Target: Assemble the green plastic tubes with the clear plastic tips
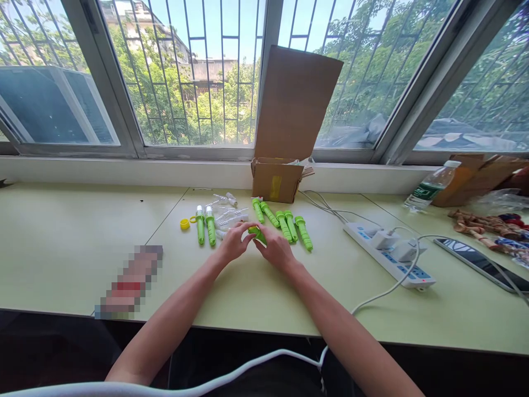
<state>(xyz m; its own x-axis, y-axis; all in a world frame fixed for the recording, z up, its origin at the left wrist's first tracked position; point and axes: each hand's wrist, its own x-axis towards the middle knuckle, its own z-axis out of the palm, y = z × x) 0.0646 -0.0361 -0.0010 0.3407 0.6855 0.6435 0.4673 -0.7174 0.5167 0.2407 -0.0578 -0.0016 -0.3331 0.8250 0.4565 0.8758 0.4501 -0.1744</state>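
My left hand (235,243) and my right hand (275,246) meet at the middle of the table, both closed on a green plastic tube (258,234). Some yellow shows at its top, by my left fingertips; the fingers hide much of the rest. Left of my hands stand or lie two green tubes (210,227) with white tips, beside a yellow ring cap (184,224). Clear plastic pieces (228,216) are scattered just beyond my left hand. Several ribbed green tubes (284,225) lie beyond and right of my right hand.
An open cardboard box (264,182) stands against the window sill. To the right are a power strip (388,256) with plugs and cables, a phone (479,262) and a water bottle (432,187). A blurred-out flat object (131,281) lies at the left. A white cable crosses in front of me.
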